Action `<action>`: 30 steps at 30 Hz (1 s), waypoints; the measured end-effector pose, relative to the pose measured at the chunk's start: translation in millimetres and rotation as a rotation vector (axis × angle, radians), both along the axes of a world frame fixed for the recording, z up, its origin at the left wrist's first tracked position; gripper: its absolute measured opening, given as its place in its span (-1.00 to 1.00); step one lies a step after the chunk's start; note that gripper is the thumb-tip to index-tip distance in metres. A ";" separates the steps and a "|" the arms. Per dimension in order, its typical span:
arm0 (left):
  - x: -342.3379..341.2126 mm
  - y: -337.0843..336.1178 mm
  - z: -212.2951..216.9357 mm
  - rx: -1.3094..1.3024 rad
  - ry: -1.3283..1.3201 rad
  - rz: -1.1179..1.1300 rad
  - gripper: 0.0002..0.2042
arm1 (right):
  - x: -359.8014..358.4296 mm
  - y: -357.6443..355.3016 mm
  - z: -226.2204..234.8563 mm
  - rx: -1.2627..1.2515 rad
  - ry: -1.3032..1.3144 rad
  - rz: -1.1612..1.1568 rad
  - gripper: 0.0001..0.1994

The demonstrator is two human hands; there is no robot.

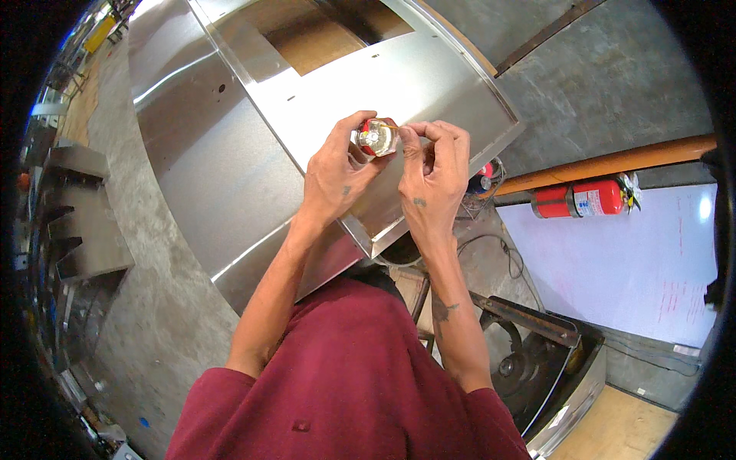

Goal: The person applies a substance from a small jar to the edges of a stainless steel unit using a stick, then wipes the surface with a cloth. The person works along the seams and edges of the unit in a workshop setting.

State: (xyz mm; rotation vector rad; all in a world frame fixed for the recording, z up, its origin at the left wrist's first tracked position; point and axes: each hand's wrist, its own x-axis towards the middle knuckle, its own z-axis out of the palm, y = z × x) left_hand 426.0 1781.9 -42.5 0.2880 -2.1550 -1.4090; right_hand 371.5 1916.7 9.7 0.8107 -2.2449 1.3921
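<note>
My left hand is wrapped round a small container with a clear, whitish round face and red sides, held above the sheet-metal surface. Its exact kind is hard to make out. Beside it, my right hand is closed in a pinch, thumb against fingertips. A thin orange-yellow strip or stick runs from the container toward that pinch. Beneath both hands lies a large shiny sheet-metal panel with raised edges and a rectangular opening at its far side.
A bent metal section adjoins the panel on the left. To the right, a red fire extinguisher is by a whiteboard, below an orange pipe. A dark metal unit stands at lower right; cut metal pieces stand at left.
</note>
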 end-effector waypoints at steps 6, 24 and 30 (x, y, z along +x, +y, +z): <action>0.9 0.3 -3.2 -0.047 0.043 0.018 -0.38 | -1.4 -2.2 -4.6 0.064 -0.002 0.012 -0.86; -8.4 3.4 -13.4 -0.056 0.038 0.112 -0.31 | 24.8 58.8 5.4 -0.313 -0.335 0.122 -0.95; -9.1 5.7 -14.2 -0.059 0.013 0.146 -0.32 | 30.7 84.5 -29.3 0.067 -0.437 0.287 -0.92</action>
